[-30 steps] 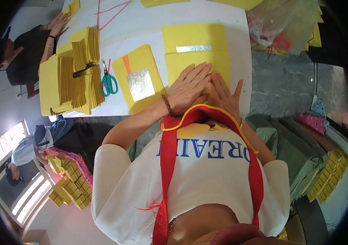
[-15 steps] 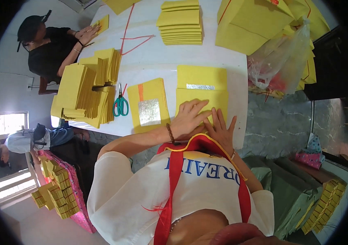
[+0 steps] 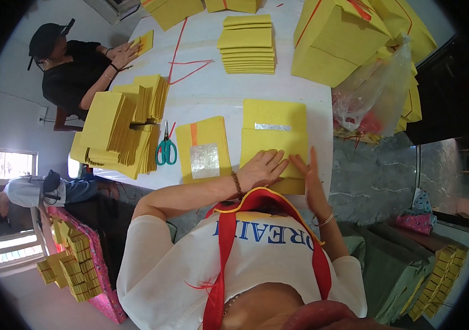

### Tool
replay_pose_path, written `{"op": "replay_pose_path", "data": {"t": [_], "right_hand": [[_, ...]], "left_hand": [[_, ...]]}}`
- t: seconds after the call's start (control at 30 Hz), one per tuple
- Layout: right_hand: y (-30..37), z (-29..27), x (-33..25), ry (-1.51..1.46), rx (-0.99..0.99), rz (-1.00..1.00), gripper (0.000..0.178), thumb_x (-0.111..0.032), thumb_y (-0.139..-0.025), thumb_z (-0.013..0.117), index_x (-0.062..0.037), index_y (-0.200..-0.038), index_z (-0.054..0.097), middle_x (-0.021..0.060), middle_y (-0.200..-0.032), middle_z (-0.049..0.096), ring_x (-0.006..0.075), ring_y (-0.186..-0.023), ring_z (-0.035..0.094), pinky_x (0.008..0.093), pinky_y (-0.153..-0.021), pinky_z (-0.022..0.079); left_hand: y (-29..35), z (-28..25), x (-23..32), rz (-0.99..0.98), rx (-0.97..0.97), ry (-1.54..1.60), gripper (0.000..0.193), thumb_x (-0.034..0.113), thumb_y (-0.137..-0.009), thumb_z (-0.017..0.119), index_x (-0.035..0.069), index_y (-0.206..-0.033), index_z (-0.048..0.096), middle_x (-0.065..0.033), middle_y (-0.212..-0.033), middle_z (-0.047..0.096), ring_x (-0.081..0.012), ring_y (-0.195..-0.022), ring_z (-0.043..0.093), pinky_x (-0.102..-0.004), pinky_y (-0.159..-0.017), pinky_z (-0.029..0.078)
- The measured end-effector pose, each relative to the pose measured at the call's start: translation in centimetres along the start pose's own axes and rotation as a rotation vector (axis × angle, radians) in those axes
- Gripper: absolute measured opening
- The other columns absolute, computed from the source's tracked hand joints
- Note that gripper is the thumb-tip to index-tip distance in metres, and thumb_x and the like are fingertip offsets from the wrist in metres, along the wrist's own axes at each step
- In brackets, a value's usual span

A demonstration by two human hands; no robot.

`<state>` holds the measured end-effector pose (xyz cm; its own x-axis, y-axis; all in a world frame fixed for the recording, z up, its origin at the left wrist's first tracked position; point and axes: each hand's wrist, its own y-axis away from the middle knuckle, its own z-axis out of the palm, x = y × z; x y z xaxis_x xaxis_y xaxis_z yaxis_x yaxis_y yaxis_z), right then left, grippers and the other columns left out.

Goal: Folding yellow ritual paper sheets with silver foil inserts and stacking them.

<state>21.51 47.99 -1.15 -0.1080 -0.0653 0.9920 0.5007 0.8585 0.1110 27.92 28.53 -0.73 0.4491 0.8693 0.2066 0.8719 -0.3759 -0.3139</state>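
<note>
A folded yellow paper sheet (image 3: 274,144) lies on the white table in front of me, with a strip of silver foil (image 3: 273,127) showing just past the folded flap's edge. My left hand (image 3: 265,166) rests flat on its near part, fingers stretched out. At the sheet's right edge, my right hand (image 3: 312,184) is turned on its side, fingers apart; the fingertips touch or hover just over the paper. Left of it lies a yellow paper stack (image 3: 219,137), topped by a silver foil square (image 3: 205,161) and an orange strip.
Green-handled scissors (image 3: 166,149) lie beside tall yellow paper stacks (image 3: 108,124). A folded yellow pile (image 3: 247,47) and red string (image 3: 190,71) lie farther back. Yellow bundles (image 3: 339,47) and a clear plastic bag (image 3: 374,93) fill the far right. A co-worker (image 3: 75,66) handles yellow paper at left.
My right hand has lifted and turned onto its side at the sheet's right edge, apart from the left. My left hand has flattened on the paper. The whole view has shifted slightly.
</note>
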Motion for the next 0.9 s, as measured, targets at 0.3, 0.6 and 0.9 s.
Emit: {"op": "replay_pose_path", "data": {"t": [0.3,0.6,0.9], "right_hand": [[-1.0,1.4,2.7,-2.972,0.232,0.872,0.057,-0.044,-0.098,0.02,-0.0075,-0.142,0.018,0.0169,-0.125,0.05,0.0256,-0.116,0.048,0.0379,-0.102,0.031],[-1.2,1.5,1.5,-2.92,0.041,0.866,0.045,-0.031,-0.098,0.032,-0.0045,-0.134,0.038,0.0144,-0.123,0.053,0.024,-0.115,0.049,0.0349,-0.1,0.033],[-1.7,1.3,0.3,-2.882,0.005,0.846,0.033,-0.013,-0.091,0.05,-0.0017,-0.122,0.051,0.0093,-0.119,0.054,0.0174,-0.11,0.05,0.0301,-0.092,0.04]], "left_hand": [[-1.4,-2.7,-0.2,-0.097,-0.072,-0.004,0.053,0.013,-0.069,0.06,-0.006,-0.117,0.049,-0.0253,-0.115,0.052,-0.0345,-0.108,0.05,-0.0384,-0.088,0.044],[-1.9,-12.0,-10.3,-0.228,0.39,0.025,0.057,-0.009,-0.065,0.054,0.001,-0.121,0.049,-0.0184,-0.112,0.056,-0.0358,-0.102,0.052,-0.0406,-0.087,0.044],[-1.3,-0.2,-19.5,-0.131,0.247,-0.17,0.05,0.002,-0.07,0.063,0.002,-0.118,0.049,-0.0143,-0.114,0.055,-0.0302,-0.111,0.048,-0.0389,-0.093,0.04]]}}
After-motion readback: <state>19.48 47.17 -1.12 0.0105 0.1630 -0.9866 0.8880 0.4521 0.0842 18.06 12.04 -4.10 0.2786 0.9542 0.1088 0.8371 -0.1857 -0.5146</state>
